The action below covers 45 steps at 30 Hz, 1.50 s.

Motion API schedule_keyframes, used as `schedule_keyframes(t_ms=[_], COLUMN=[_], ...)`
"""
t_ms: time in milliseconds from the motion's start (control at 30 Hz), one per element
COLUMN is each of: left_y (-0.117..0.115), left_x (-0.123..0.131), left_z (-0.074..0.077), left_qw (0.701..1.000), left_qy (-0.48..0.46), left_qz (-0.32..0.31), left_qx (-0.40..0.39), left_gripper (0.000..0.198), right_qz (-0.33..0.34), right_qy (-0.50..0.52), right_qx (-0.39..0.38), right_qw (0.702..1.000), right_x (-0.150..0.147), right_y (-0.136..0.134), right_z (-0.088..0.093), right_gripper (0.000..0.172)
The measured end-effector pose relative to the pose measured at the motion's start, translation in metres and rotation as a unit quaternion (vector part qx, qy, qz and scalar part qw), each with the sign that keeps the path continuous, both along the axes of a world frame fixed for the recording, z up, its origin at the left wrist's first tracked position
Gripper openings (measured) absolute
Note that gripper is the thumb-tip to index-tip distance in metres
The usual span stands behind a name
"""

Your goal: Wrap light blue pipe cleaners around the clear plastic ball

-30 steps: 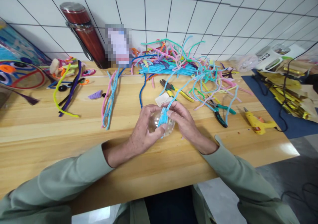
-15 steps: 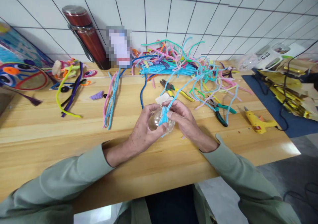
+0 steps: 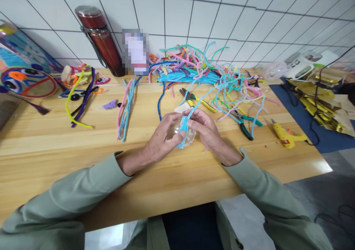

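My left hand (image 3: pixel 161 141) is closed around a clear plastic ball (image 3: pixel 190 139), cupping it from the left just above the wooden table (image 3: pixel 83 157). A light blue pipe cleaner (image 3: pixel 183 129) is wound over the ball in several turns. Fingers of my right hand (image 3: pixel 206 129) pinch that pipe cleaner at the top of the ball; its free end runs up and right toward the big pile of pipe cleaners (image 3: pixel 199 72). A small beige pad (image 3: pixel 181 108) lies just behind my hands.
Yellow-handled pliers (image 3: pixel 198 100), green-handled pliers (image 3: pixel 245 124) and a yellow glue gun (image 3: pixel 285 137) lie to the right. Pink and blue pipe cleaners (image 3: pixel 124 107) lie left of centre, a red flask (image 3: pixel 100 39) at the wall, gold foil on a blue mat (image 3: pixel 316 109) far right.
My hands keep hold of the ball and have shifted slightly up and away; my right fingers have worked along the blue pipe cleaner at the ball's top.
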State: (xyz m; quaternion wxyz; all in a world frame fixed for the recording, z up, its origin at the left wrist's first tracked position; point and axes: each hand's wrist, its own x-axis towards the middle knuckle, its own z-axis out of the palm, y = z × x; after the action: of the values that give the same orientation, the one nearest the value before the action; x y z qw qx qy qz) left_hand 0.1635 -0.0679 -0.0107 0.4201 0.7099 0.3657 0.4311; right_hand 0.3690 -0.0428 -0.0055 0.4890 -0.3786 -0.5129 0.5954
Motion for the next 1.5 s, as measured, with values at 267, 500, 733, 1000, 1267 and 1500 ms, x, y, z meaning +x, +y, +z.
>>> schedule_keyframes(t_ms=[267,500,733,1000,1267,1500], left_y=[0.002,-0.003,-0.003,-0.004,-0.006,-0.007], left_x=[0.001,0.004,0.005,0.005,0.005,0.005], left_z=[0.001,-0.001,-0.001,-0.002,-0.002,-0.002], left_qw=[0.999,0.999,0.998,0.999,0.999,0.999], left_qy=[0.025,0.021,0.017,0.005,0.011,0.011], left_qz=[-0.029,-0.011,-0.011,0.000,0.006,0.009], left_qx=[0.025,0.043,0.065,0.052,0.045,0.041], left_gripper=[0.061,0.058,0.057,0.055,0.055,0.055], right_qz=[-0.005,0.002,-0.004,0.013,0.047,0.039], right_qy=[-0.009,-0.010,-0.019,-0.026,-0.068,-0.081], right_qx=[-0.006,0.003,0.005,0.021,0.045,0.040], right_qw=[1.000,1.000,1.000,0.999,0.996,0.995], right_x=[0.002,0.003,0.002,0.005,0.009,0.007], right_y=[0.001,-0.002,-0.004,-0.005,-0.008,-0.012], right_z=[-0.001,0.000,-0.001,-0.002,-0.002,0.001], right_gripper=[0.041,0.038,0.037,0.041,0.057,0.056])
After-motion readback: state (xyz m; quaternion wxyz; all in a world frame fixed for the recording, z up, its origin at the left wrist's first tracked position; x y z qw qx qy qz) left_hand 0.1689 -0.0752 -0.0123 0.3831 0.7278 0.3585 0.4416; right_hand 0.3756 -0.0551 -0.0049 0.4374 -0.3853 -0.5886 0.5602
